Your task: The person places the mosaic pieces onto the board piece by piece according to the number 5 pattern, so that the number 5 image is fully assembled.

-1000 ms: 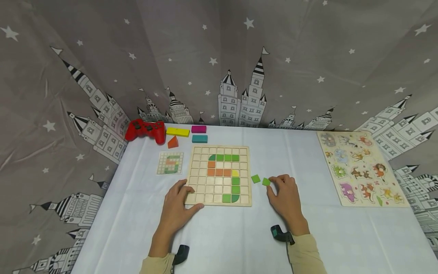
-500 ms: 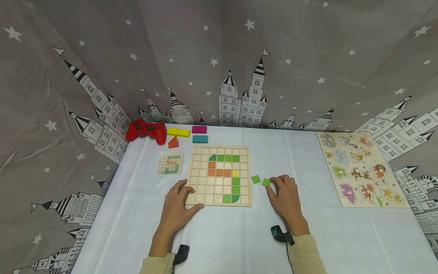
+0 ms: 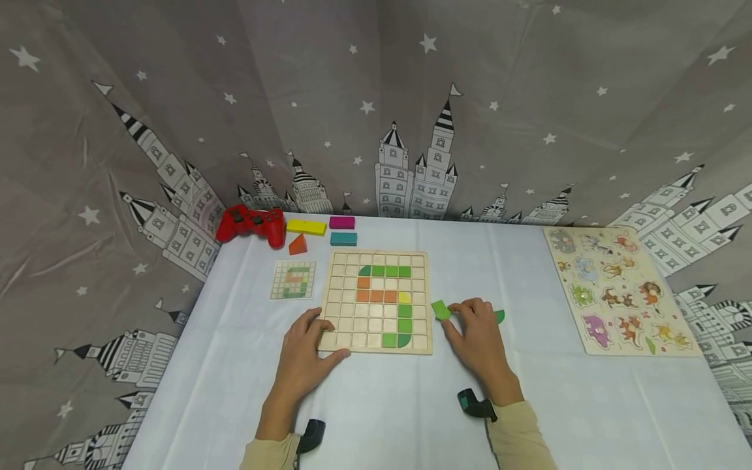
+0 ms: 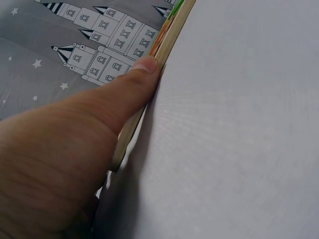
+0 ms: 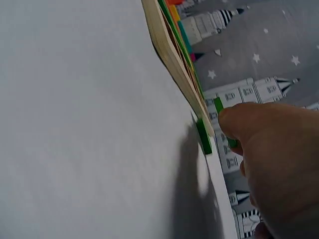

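Note:
A square wooden grid board (image 3: 346, 320) lies on the white table, with green, orange and yellow tiles set in a stepped pattern. My left hand (image 3: 307, 353) holds its near left corner; the thumb (image 4: 146, 64) presses on the near edge in the left wrist view. Right of the board, my right hand (image 3: 480, 336) pinches a green square tile (image 5: 232, 142) between thumb and fingers. In the right wrist view this tile is raised above the table. A second green tile (image 5: 203, 135) lies by the board's edge, overlapped by the held one in the head view.
A dark green rounded piece (image 3: 499, 316) lies behind my right hand. Left of the board is a pattern card (image 3: 292, 281). Behind stand a red game controller (image 3: 251, 223), yellow (image 3: 306, 227), magenta (image 3: 342, 222), teal (image 3: 343, 239) and orange (image 3: 297, 244) blocks. An animal puzzle (image 3: 623, 290) lies far right.
My right hand has picked up the nearer green tile and moved left to the other one, uncovering the dark green rounded piece. The left hand and board have stayed put.

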### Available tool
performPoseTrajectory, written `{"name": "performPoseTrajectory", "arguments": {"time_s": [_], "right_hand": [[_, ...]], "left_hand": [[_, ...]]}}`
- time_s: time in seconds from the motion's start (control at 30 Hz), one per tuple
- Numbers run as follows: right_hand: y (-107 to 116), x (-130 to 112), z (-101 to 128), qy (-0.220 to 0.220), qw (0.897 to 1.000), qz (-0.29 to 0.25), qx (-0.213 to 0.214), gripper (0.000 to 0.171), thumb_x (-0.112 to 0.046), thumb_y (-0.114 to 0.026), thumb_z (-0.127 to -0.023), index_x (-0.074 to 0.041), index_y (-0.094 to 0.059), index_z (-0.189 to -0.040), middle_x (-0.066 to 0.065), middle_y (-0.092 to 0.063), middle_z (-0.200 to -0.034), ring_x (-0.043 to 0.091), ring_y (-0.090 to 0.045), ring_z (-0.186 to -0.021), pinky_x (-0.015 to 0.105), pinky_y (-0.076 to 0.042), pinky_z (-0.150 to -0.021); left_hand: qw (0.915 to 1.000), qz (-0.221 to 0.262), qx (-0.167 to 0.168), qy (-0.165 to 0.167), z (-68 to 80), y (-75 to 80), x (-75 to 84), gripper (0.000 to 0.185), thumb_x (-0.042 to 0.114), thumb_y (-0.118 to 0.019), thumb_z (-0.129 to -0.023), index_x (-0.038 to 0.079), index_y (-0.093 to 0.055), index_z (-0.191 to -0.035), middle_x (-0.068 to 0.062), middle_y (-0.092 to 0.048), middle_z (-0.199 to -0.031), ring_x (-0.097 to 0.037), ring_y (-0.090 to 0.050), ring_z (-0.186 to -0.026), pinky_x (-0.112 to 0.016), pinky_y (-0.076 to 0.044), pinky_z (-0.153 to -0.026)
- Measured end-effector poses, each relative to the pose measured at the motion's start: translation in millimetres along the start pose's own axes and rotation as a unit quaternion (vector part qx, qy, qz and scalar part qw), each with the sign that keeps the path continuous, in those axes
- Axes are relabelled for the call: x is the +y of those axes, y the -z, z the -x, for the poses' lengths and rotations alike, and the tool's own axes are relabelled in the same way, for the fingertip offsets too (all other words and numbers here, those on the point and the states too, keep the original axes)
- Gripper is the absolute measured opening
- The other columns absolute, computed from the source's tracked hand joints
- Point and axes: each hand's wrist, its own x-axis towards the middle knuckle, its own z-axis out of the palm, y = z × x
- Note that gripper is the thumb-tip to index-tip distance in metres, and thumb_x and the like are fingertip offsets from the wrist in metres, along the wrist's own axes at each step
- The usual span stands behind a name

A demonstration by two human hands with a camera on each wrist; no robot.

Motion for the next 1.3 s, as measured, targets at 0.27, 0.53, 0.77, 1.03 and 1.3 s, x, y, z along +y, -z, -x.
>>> {"name": "performPoseTrajectory", "arguments": {"time_s": [0.27,0.53,0.77,1.03,1.3], "right_hand": [[-16.2,-34.7,0.0,0.091,0.995,-0.031,-0.032,0.027,-0.027,-0.082,-0.086,-0.012,-0.074,-0.108,0.003,-0.062,-0.103,0.019,-0.049,-0.090,0.034,-0.044,-0.079],[-33.9,-76.6,7.6,0.166,0.982,-0.032,-0.081,0.025,-0.034,-0.078,-0.089,-0.018,-0.074,-0.108,-0.004,-0.060,-0.104,0.013,-0.049,-0.091,0.031,-0.044,-0.080],[-42.6,-90.8,8.0,0.183,0.979,0.001,-0.088,0.023,-0.035,-0.075,-0.091,-0.021,-0.073,-0.109,-0.005,-0.061,-0.105,0.013,-0.050,-0.095,0.030,-0.043,-0.082],[-43.0,-92.4,8.5,0.162,0.982,0.025,-0.095,0.023,-0.035,-0.074,-0.091,-0.020,-0.073,-0.108,-0.004,-0.061,-0.105,0.013,-0.049,-0.097,0.031,-0.043,-0.082],[-41.7,-93.6,8.9,0.147,0.983,0.028,-0.102,0.024,-0.034,-0.074,-0.091,-0.019,-0.074,-0.108,-0.004,-0.061,-0.105,0.014,-0.049,-0.097,0.031,-0.042,-0.082]], "left_hand": [[1.0000,0.000,-0.001,0.003,-1.6,0.1,-1.7,0.054,0.040,-0.090,-0.075,0.014,-0.062,-0.113,-0.014,-0.041,-0.158,-0.038,-0.031,-0.150,-0.061,-0.024,-0.122],[1.0000,-0.001,-0.003,0.005,-0.5,-1.0,-1.0,0.054,0.040,-0.090,-0.075,0.015,-0.062,-0.113,-0.013,-0.041,-0.158,-0.038,-0.031,-0.150,-0.062,-0.025,-0.122],[1.0000,0.003,0.001,0.000,0.3,-0.4,-0.2,0.054,0.039,-0.090,-0.075,0.016,-0.061,-0.113,-0.013,-0.042,-0.157,-0.038,-0.033,-0.150,-0.062,-0.026,-0.121],[1.0000,-0.002,0.004,-0.002,0.6,0.3,0.0,0.054,0.040,-0.090,-0.074,0.015,-0.061,-0.113,-0.013,-0.042,-0.157,-0.038,-0.033,-0.149,-0.063,-0.027,-0.121],[1.0000,-0.003,0.004,-0.002,0.3,-0.9,-0.2,0.054,0.040,-0.090,-0.074,0.015,-0.061,-0.113,-0.014,-0.042,-0.157,-0.038,-0.033,-0.149,-0.063,-0.027,-0.121]]}}
